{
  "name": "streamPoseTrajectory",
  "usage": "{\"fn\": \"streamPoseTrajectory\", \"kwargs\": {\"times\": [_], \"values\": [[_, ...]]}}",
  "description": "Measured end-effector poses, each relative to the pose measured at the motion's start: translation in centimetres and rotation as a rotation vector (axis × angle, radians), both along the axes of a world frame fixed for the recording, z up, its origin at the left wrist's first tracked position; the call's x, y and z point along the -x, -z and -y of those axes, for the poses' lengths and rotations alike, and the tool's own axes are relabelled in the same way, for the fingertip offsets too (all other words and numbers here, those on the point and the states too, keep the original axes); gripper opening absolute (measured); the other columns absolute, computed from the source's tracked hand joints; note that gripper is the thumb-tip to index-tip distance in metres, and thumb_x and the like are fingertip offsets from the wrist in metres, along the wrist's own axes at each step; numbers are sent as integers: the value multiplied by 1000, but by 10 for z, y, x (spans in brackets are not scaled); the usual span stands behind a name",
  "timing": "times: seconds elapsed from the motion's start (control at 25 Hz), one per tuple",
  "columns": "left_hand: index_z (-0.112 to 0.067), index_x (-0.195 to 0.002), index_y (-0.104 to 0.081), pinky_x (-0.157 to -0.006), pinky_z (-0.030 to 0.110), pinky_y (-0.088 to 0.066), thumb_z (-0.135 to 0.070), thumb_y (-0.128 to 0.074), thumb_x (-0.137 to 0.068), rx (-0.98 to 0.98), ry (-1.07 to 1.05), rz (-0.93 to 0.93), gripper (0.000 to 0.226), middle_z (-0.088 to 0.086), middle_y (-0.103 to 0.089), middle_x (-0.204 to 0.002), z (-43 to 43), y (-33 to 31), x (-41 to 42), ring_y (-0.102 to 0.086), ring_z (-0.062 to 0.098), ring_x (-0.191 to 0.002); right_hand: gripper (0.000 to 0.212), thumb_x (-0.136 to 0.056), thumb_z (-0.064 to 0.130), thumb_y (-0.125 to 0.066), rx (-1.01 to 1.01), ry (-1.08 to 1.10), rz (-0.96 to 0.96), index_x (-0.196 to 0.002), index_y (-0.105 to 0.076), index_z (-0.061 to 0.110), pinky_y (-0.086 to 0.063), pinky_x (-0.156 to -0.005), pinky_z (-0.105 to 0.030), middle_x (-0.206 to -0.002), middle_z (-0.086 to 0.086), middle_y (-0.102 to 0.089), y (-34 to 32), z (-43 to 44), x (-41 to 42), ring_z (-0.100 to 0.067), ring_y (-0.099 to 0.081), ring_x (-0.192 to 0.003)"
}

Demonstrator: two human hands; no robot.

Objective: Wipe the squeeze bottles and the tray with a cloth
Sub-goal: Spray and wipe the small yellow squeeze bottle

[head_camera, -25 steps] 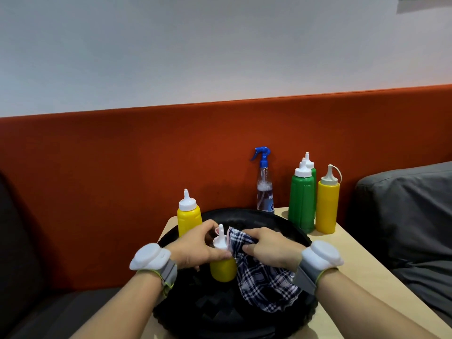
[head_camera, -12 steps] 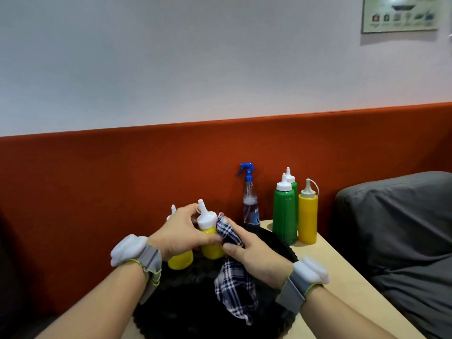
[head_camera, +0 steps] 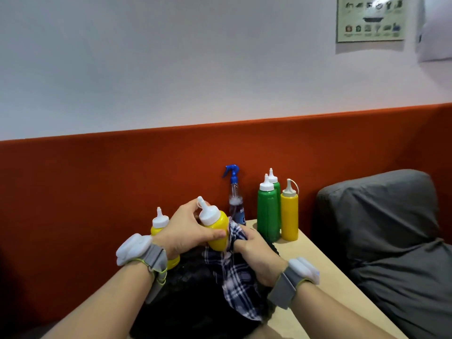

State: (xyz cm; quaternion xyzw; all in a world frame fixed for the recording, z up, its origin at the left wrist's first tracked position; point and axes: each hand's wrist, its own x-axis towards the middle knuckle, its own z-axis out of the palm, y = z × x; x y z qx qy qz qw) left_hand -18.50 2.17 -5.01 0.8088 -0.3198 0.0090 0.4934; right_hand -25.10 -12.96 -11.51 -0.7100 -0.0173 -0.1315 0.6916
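Two hands busy rn: left hand (head_camera: 185,231) grips a tilted yellow squeeze bottle (head_camera: 218,229) over the tray (head_camera: 193,304). Right hand (head_camera: 257,256) pinches the plaid cloth (head_camera: 235,277) against it.

Half-seen around the black tray (head_camera: 195,302)
Its near rim runs off the bottom edge. At its left, the left hand (head_camera: 182,232) masks most of a second yellow bottle (head_camera: 159,222). Over it, the checked cloth (head_camera: 236,282) swallows the fingertips of the right hand (head_camera: 256,255). Behind it, the spray bottle (head_camera: 234,204) loses its base behind the held yellow bottle (head_camera: 216,228) and the cloth.
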Motion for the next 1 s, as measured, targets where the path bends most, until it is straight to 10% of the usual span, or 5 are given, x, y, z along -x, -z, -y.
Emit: {"fn": "streamPoseTrajectory", "kwargs": {"times": [0.16, 0.36, 0.56, 0.68, 1.0], "values": [[-26, -95, -57, -86, 41, -54, -32, -92, -50, -17, -89, 91, 57, -4, -68, -96, 6, -1, -9, -64, 20, -96, 23, -62, 6, -50, 38, -28, -56, -80, -64, 9, -44, -70, -33, -74, -11, -59, 3, -5, 11, -24, -54, -72], [-21, -102, -57, -82, 42, -53, -32, -91, -55, -107, -115, 143, 60, 0, -66, -99, 9, 3, -16, -62, 24, -95, 14, -77, 5, -50, 729, 73, -80, -76, -56, 17, -39, -56, -27, -63, 4, -53, -26, 18, 29, -15, -49, -61], [-15, -116, -53, -92, 39, -49, -36, -91, -56, -207, -165, 162, 74, -2, -60, -110, 6, 13, -25, -57, 22, -104, 72, -84, 38, -60, 1343, -19, -272, -147, -26, 38, -38, -103, -40, -143, -5, -45, -23, 35, 33, -32, -42, -127], [-18, -104, -51, -90, 39, -50, -33, -91, -59, -252, -166, 153, 62, -6, -57, -99, 6, 23, -27, -56, 21, -98, 87, -77, 72, -57, 1337, -107, -489, -149, -14, 47, -14, -115, -49, -160, 9, -11, 3, 52, 38, -29, -10, -145], [-24, -105, -52, -86, 38, -51, -37, -91, -56, -298, -165, 138, 64, -3, -63, -105, 15, 43, -50, -61, 21, -98, 31, -92, 45, -54, 1229, -43, -273, -123, -56, 42, -34, -100, -46, -129, 7, -50, 24, 57, 34, -26, -35, -116]]}}
